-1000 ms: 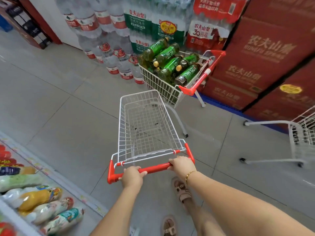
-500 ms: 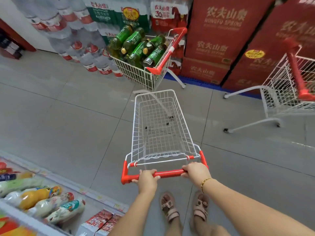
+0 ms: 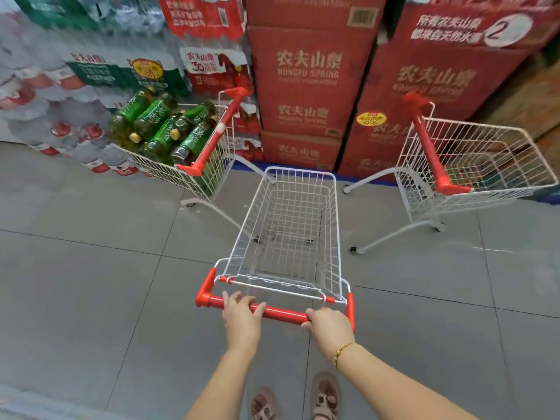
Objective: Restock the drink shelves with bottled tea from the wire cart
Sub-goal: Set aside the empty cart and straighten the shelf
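round the cart handle [image 3: 281, 314], left hand [image 3: 242, 322] and right hand [image 3: 329, 324] fingers curl

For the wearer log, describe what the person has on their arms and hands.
Neither sleeves nor gloves show. Above the right hand, the wrist carries a thin gold-coloured beaded bracelet. The left hand and its wrist wear nothing.
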`<state>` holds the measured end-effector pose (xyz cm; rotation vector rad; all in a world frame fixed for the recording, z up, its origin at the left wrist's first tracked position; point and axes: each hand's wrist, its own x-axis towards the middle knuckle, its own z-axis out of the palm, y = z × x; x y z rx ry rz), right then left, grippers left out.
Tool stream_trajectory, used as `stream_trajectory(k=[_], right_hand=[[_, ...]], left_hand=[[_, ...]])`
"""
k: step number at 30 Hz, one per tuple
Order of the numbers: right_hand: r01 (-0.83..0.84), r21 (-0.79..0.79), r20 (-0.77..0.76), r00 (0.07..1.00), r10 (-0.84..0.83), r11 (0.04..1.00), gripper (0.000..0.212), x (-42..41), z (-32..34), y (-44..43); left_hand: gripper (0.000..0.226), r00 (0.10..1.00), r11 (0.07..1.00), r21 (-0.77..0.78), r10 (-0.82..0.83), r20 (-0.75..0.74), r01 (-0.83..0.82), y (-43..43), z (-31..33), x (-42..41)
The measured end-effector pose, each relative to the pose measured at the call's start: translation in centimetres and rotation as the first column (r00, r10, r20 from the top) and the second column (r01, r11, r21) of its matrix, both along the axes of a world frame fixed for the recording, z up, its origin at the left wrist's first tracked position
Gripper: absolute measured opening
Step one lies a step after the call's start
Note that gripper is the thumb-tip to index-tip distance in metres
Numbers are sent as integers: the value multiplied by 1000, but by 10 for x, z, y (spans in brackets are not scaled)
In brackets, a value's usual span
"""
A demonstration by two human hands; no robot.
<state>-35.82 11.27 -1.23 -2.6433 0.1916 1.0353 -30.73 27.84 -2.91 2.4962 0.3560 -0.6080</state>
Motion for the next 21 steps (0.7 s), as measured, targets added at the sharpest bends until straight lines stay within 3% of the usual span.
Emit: stream_trajectory(k=[6,8,10,12,15,19,21], right_hand=[[75,-14,63,995,-74,997,36,50,-5,-31],[89,-25,66,994,-87,996,37,64,-4,-34],[93,-24,56,994,-91,995,38,80,-3,-33],[95,-21,34,995,-95,995,39,97,0,-26],[148,23,-26,989,-147,989,38,125,1,-14],[266,192,-90,963,-253,945,25,165,2,-24],[350,235,-14,934,-357,907,25,184,10,-50]], left_hand=[[53,993,997,-55,-49,104,55,-37,1,53],[73,995,995,-93,39,95,-30,-49,3,70],[85,968,953,-185,250,32,-240,-61,3,87],[71,911,884,-223,407,-66,-411,-71,1,103],[40,899,880,-193,408,-160,-434,-79,1,131],[43,937,934,-160,284,-205,-319,-73,0,190],[45,947,951,-143,243,-209,-275,-74,-6,222]])
